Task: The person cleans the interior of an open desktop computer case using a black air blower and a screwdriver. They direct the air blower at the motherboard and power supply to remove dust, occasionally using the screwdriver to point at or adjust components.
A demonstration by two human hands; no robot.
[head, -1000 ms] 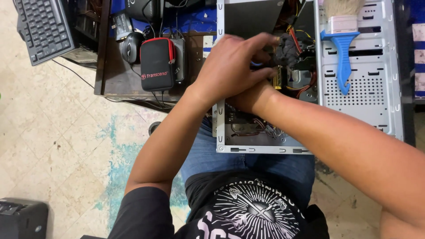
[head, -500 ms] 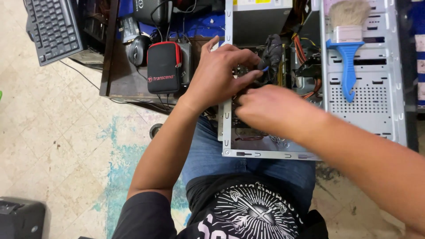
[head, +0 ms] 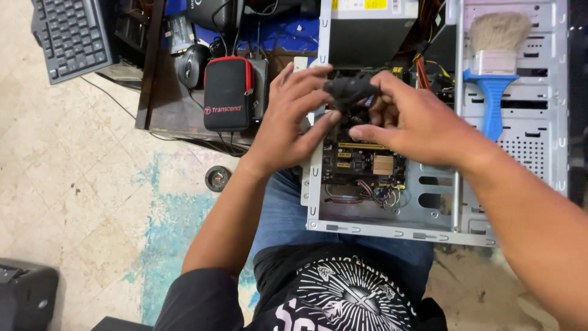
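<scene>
Both hands, left hand [head: 288, 119] and right hand [head: 413, 125], gripping black connector [head: 350, 89] over open computer case [head: 392, 230], seating needing alignment

A computer repair workshop, by the look of it: an open computer case [head: 392, 227] at centre frame with its motherboard [head: 364, 162] bared, a dusting brush [head: 493, 67] upper right, keyboard [head: 70, 37] and mouse [head: 193, 64] upper left, worn stained floor [head: 92, 196] below.

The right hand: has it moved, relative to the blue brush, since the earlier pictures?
Yes. The right hand has risen from low inside the open computer case, below the blue brush, to beside the brush handle, pinching a black part with the left hand.
</scene>
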